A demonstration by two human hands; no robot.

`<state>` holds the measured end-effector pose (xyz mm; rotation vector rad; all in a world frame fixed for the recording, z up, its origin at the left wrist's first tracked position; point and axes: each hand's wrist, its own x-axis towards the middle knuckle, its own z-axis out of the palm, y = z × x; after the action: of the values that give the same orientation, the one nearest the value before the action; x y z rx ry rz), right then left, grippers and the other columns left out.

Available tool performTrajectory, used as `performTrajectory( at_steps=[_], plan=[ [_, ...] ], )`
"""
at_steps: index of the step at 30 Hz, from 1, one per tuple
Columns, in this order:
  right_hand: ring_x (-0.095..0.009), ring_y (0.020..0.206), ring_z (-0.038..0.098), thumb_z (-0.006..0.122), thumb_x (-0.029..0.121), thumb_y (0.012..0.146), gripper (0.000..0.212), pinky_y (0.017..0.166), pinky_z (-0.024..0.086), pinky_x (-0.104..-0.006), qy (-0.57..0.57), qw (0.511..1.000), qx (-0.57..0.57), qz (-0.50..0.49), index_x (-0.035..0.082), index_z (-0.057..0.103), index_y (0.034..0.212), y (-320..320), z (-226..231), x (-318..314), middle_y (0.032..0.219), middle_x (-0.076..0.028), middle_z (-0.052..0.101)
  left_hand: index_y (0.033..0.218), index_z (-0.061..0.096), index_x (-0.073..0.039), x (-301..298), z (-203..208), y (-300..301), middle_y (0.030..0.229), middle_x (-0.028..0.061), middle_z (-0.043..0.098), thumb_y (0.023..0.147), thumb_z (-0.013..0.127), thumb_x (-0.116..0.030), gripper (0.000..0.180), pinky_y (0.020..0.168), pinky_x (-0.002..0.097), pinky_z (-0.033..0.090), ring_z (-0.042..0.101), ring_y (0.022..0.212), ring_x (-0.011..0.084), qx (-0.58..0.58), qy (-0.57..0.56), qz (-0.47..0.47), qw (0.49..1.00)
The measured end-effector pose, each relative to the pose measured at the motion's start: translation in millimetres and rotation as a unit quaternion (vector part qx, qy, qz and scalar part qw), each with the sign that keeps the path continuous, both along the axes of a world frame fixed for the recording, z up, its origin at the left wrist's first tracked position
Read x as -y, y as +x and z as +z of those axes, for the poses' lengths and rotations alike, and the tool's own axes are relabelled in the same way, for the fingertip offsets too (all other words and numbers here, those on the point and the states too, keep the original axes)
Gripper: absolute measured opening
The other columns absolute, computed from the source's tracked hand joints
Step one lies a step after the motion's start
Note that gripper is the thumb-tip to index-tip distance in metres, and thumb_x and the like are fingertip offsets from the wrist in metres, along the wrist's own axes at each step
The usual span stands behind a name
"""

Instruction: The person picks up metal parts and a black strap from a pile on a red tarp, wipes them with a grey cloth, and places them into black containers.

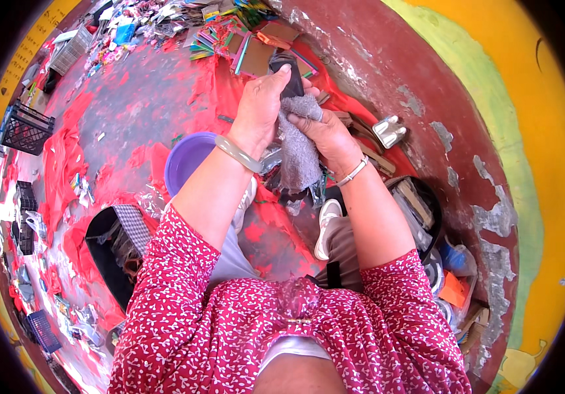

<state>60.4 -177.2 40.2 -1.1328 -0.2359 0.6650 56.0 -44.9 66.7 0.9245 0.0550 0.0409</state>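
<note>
Red-patched floor (pixel 131 105), fuzzy grey cloth (pixel 299 154)

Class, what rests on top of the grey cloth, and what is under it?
The thumb of the right hand lies on the upper part of the grey cloth; anything directly under it is covered from view.

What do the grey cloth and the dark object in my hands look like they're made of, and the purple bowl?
Grey cloth: probably a soft, matte textile, going by its fuzzy, speckled surface and limp drape.
Dark object: smooth and blackish, but mostly covered by the fingers; its material can't be told.
Purple bowl: likely plastic, judging by its smooth, evenly coloured wall.
</note>
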Motion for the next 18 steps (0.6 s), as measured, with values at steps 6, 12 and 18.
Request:
performTrajectory(
  at_steps=[6, 12, 18],
  plan=[
    [-0.009, 0.087, 0.056, 0.059, 0.007, 0.083, 0.026, 0.078, 0.045, -0.0242, -0.068, 0.994, 0.064, 0.051, 0.003, 0.058, 0.108, -9, -25, 0, 0.098, -0.001, 0.061, 0.090, 0.055, 0.006, -24, -12, 21, 0.082, 0.0181, 0.063, 0.089, 0.045, -0.021, 0.029, 0.062, 0.0317, 0.050, 0.063, 0.075, 0.0249, -0.008, -0.049, 0.044, 0.998],
    [-0.009, 0.086, 0.056, 0.060, 0.007, 0.083, 0.025, 0.076, 0.046, -0.0251, -0.120, 0.987, 0.070, 0.082, 0.003, 0.059, 0.107, -17, -30, 15, 0.095, 0.000, 0.062, 0.088, 0.055, 0.005, -25, 2, 16, 0.082, 0.0180, 0.063, 0.089, 0.043, -0.021, 0.029, 0.063, 0.0321, 0.050, 0.063, 0.081, 0.0271, -0.003, -0.022, 0.100, 0.995],
    [-0.007, 0.073, 0.054, 0.061, 0.020, 0.083, 0.025, 0.069, 0.046, -0.0252, -0.245, 0.945, 0.125, 0.177, 0.009, 0.062, 0.105, -30, -31, 29, 0.083, -0.001, 0.064, 0.087, 0.055, 0.005, -65, -2, 34, 0.081, 0.0203, 0.063, 0.091, 0.037, -0.020, 0.031, 0.077, 0.0337, 0.046, 0.061, 0.079, 0.0276, 0.029, -0.021, 0.158, 0.987]
  ],
)
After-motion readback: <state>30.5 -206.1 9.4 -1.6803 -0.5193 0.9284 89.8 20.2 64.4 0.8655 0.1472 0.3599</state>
